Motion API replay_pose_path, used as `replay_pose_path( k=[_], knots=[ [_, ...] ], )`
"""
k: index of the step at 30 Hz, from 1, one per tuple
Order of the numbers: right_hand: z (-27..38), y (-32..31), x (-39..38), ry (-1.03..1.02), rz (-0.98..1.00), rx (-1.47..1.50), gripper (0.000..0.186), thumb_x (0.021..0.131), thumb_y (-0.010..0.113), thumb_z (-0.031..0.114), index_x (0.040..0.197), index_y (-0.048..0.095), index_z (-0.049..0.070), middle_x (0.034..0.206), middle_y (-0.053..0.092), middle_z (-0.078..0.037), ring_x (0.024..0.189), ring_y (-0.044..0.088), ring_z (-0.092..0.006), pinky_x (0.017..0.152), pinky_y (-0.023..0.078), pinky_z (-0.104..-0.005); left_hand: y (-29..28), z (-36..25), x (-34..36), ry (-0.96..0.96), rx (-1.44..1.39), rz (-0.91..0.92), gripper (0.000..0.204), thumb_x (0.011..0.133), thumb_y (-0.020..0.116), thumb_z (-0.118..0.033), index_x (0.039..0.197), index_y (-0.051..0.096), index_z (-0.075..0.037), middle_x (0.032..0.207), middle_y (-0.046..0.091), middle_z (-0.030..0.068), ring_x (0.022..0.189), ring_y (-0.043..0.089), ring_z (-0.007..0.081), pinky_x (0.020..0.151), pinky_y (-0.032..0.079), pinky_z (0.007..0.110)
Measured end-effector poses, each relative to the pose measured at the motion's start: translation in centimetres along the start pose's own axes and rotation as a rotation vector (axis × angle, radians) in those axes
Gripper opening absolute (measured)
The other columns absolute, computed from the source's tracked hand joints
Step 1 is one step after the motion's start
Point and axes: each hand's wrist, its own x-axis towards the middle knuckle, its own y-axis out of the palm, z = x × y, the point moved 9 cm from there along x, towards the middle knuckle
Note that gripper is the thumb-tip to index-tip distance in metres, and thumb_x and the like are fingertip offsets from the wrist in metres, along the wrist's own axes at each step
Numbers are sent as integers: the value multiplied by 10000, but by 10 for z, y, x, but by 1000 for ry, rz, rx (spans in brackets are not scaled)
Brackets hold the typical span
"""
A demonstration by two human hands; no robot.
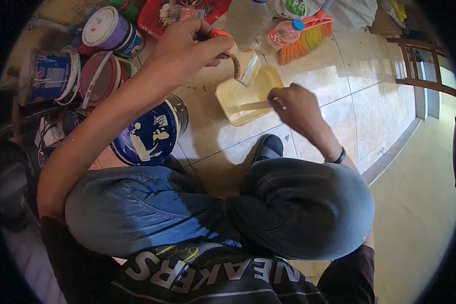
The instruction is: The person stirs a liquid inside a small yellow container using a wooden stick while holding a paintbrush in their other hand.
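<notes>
We've got the yellow plastic tray (pixel 240 99) sitting on the tiled floor (pixel 334 76), just past our shoe (pixel 267 148). Our left hand (pixel 185 48) is wrapped tight around an orange-handled paintbrush (pixel 240 61), bristles over the tray. Our right hand (pixel 296 106) pinches a thin stick (pixel 256 105) dipped into it. Blue paint can (pixel 149 134) sits at left.

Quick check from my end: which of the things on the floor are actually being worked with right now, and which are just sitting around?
In use:
- paintbrush, gripped by the left hand
- pale yellow tray, under the brush
- thin stick, held in the tray by the right hand

Lying about:
- blue paint can
- white-lidded tub
- plastic bottle
- orange hand broom
- red tray
</notes>
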Motion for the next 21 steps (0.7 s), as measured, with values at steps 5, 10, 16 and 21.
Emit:
replay_pose_path(
  k=[5, 10, 16, 21],
  knots=[
    [-2, 31, -11, 74, 187, 14, 110, 928, 687, 160, 993, 753, 101, 842, 733, -177, 825, 721, -404, 742, 561, -524, 0, 1, -1, 22, 8, -17, 393, 990, 775, -305, 1177, 679, 27, 1130, 697, 120, 1035, 730, 176, 934, 636, 306],
    [-10, 0, -9, 31, 46, -35, 75, 943, 596, 94, 913, 650, 52, 797, 709, -185, 796, 732, -404, 696, 575, -532, -3, 3, 0, 22, 23, -26, 391, 990, 775, -304, 1170, 684, 32, 1123, 699, 120, 1037, 731, 176, 924, 638, 301],
    [24, 18, -22, -54, 173, 90, 43, 937, 601, 68, 929, 636, 44, 819, 710, -175, 807, 718, -408, 727, 579, -519, 1, 3, 2, 17, 6, -13, 414, 989, 775, -306, 1183, 685, 48, 1132, 698, 118, 1038, 730, 176, 927, 637, 302],
    [10, 6, -18, -12, 40, 30, 43, 913, 632, 60, 938, 665, 51, 808, 698, -196, 818, 702, -426, 740, 556, -527, 1, 4, 0, -8, 53, -26, 363, 1004, 757, -266, 1196, 692, 35, 1133, 689, 99, 1037, 715, 158, 923, 643, 296]
  ],
)
